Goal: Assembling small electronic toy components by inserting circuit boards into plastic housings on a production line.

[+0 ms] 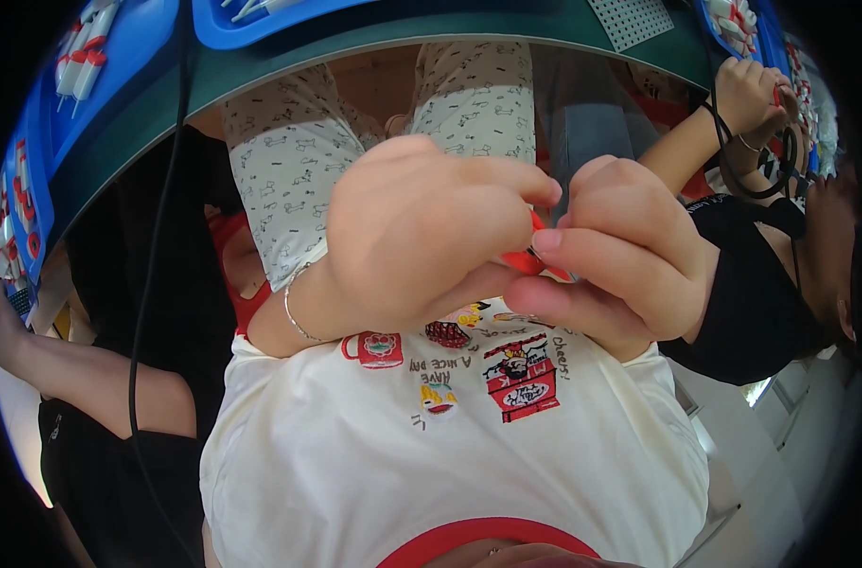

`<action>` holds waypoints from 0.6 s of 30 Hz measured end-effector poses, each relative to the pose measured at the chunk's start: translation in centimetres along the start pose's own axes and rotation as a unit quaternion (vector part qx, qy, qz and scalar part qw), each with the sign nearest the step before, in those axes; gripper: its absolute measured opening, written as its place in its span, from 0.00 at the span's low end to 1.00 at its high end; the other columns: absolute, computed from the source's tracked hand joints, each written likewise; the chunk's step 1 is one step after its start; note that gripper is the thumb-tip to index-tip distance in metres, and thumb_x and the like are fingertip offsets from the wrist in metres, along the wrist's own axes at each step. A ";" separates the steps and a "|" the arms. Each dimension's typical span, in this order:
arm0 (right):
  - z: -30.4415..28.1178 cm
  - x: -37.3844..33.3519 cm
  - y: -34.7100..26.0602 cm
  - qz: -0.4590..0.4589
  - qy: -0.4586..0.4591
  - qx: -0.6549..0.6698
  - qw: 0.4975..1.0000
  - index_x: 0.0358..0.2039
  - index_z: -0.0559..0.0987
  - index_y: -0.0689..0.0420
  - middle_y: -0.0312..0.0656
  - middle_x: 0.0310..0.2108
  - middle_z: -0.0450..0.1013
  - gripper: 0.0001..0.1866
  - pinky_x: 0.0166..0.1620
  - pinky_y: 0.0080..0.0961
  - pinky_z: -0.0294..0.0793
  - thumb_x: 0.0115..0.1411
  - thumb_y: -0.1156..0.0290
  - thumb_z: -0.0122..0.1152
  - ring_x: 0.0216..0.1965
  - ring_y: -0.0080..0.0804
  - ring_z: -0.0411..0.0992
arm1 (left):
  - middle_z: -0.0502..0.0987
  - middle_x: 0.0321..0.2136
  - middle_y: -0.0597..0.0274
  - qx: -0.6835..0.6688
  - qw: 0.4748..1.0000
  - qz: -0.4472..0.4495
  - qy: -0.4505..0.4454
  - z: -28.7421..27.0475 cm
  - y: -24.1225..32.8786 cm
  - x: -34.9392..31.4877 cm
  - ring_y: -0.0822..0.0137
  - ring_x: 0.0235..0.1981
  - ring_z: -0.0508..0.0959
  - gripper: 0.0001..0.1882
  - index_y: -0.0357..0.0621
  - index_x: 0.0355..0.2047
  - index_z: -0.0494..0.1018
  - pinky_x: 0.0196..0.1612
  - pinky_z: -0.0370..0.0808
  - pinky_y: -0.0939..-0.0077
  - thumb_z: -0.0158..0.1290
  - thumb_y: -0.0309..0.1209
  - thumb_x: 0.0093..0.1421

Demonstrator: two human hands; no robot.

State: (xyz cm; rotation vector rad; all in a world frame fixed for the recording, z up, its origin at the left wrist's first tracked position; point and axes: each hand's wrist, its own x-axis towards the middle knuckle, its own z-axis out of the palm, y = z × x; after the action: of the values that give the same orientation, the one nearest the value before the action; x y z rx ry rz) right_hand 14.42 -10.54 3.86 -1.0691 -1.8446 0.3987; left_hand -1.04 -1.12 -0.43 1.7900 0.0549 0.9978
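Observation:
Close in front of my chest, my left hand (422,232) and my right hand (630,251) meet, both closed. Pinched between their fingertips is a small red plastic piece (523,261), with a tiny dark spot beside it. The fingers cover most of this piece, so its full shape is hidden. A thin chain bracelet circles my left wrist. Both hands are held up over my lap, away from the table.
A green table edge (384,52) curves across the top. Blue trays (204,33) hold white-and-red parts (83,59). A perforated metal plate (632,21) lies at the back right. A black cable (157,237) hangs at the left. Co-workers sit on both sides; one's hand (748,95) is at the right.

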 end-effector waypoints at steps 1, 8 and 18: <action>0.0 -0.1 -0.1 0.006 -0.005 -0.004 1.000 0.34 0.74 0.67 0.46 0.30 0.65 0.24 0.24 0.26 0.61 0.35 0.73 0.72 0.24 0.33 0.64 | 0.77 0.31 0.47 0.003 1.000 0.004 0.000 0.0 0.0 0.0 0.70 0.18 0.69 0.18 0.46 0.25 0.63 0.21 0.61 0.81 0.63 0.25 0.40; -0.1 -0.5 0.5 0.011 -0.007 -0.003 1.000 0.35 0.74 0.68 0.46 0.31 0.65 0.23 0.25 0.26 0.61 0.37 0.75 0.70 0.23 0.33 0.63 | 0.77 0.32 0.48 0.083 0.997 0.010 0.005 0.3 -0.2 0.1 0.70 0.17 0.68 0.19 0.47 0.26 0.61 0.20 0.59 0.80 0.62 0.25 0.41; 0.1 -0.3 1.9 0.075 0.029 0.022 0.997 0.34 0.74 0.66 0.44 0.30 0.66 0.22 0.27 0.22 0.66 0.35 0.78 0.70 0.23 0.30 0.66 | 0.78 0.33 0.52 0.134 0.990 -0.036 0.007 0.5 -0.9 0.9 0.69 0.18 0.68 0.22 0.46 0.26 0.61 0.22 0.63 0.81 0.66 0.25 0.37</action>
State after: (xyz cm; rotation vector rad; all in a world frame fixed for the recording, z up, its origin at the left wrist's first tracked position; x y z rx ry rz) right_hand 15.37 -9.72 2.38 -1.1800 -1.7020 0.4894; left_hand 0.24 -0.68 -0.66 2.0092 0.2711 0.9882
